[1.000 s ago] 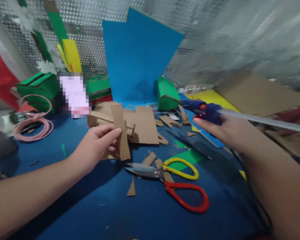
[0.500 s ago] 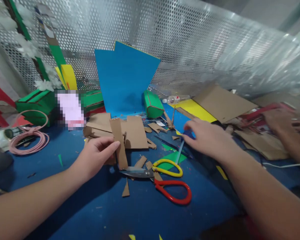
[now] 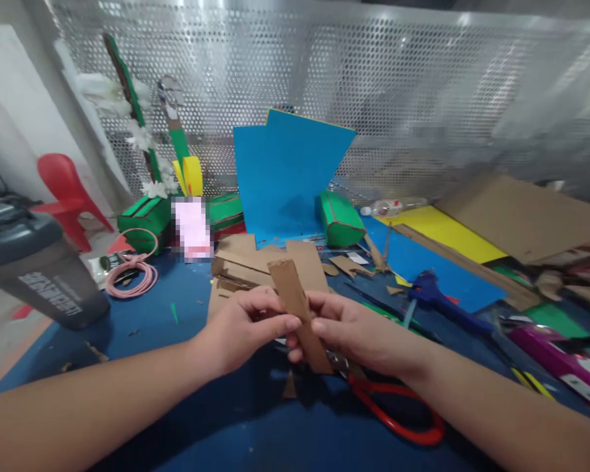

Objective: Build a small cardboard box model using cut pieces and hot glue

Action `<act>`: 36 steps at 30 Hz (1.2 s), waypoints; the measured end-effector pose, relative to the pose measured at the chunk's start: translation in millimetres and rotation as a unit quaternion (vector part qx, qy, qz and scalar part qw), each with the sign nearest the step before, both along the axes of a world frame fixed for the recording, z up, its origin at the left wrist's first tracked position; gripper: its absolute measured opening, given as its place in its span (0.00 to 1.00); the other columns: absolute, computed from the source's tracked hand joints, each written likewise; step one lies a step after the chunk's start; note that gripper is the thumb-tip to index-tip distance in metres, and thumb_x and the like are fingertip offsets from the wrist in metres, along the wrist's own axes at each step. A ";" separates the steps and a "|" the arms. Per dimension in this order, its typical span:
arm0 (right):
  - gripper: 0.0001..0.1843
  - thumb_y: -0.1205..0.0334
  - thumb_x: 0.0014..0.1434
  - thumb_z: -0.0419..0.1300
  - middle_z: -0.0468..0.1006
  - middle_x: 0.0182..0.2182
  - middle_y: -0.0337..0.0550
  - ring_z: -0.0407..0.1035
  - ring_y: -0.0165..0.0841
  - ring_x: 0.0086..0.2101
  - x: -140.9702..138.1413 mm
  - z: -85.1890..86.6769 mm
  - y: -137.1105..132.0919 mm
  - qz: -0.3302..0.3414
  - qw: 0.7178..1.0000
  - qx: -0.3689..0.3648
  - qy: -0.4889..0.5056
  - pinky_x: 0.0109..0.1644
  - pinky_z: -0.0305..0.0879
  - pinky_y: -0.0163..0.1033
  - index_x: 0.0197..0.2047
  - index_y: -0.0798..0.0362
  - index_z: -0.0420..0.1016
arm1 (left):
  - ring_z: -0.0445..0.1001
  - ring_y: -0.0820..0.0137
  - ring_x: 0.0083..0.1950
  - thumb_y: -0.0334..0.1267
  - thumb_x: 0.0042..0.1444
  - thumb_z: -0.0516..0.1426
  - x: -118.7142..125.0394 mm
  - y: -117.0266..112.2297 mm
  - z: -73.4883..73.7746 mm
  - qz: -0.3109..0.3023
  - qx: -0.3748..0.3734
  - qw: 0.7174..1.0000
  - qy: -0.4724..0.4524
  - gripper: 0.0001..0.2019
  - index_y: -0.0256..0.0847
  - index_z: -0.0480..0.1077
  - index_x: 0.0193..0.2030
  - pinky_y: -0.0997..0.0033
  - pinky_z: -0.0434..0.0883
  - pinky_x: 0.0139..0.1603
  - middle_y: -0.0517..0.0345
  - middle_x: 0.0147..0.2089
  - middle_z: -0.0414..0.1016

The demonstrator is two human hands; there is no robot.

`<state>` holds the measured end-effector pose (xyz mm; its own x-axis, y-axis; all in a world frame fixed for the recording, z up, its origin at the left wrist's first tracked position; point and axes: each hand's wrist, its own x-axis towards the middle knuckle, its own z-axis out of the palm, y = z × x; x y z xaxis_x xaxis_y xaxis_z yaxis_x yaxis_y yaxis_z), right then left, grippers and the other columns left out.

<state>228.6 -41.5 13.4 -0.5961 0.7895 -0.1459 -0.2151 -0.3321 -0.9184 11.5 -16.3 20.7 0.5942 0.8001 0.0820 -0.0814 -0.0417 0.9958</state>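
Note:
A narrow brown cardboard strip (image 3: 290, 292) stands tilted above the blue table (image 3: 226, 432). My left hand (image 3: 243, 328) pinches it from the left and my right hand (image 3: 349, 331) pinches it from the right, thumbs meeting on its face. Just behind the strip lies a pile of brown cardboard pieces (image 3: 240, 259). The blue glue gun (image 3: 430, 292) lies on the table to the right, out of my hands. Under my right wrist lie scissors with a red handle (image 3: 403, 413), partly hidden by the hand.
A grey bottle (image 3: 34, 262) stands at the left. Behind are a pink coiled cord (image 3: 132, 278), green boxes (image 3: 145, 219), an upright blue sheet (image 3: 288, 170), and a perforated metal wall (image 3: 373, 85). Yellow sheet (image 3: 447, 233), large cardboard (image 3: 526, 216) and a purple tool (image 3: 555, 354) lie right.
My right hand has set down the glue gun at the right and come over to grip the cardboard strip together with my left hand. The camera has tilted up and shifted.

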 end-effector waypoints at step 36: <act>0.24 0.46 0.44 0.85 0.84 0.34 0.41 0.77 0.29 0.33 46.7 4.1 36.2 -0.214 0.976 -0.030 -0.007 0.36 0.76 0.30 0.38 0.51 0.87 | 0.81 0.53 0.55 0.54 0.71 0.51 -51.6 67.3 12.0 0.079 0.275 0.879 0.381 0.23 0.46 0.81 0.57 0.57 0.74 0.53 0.45 0.57 0.84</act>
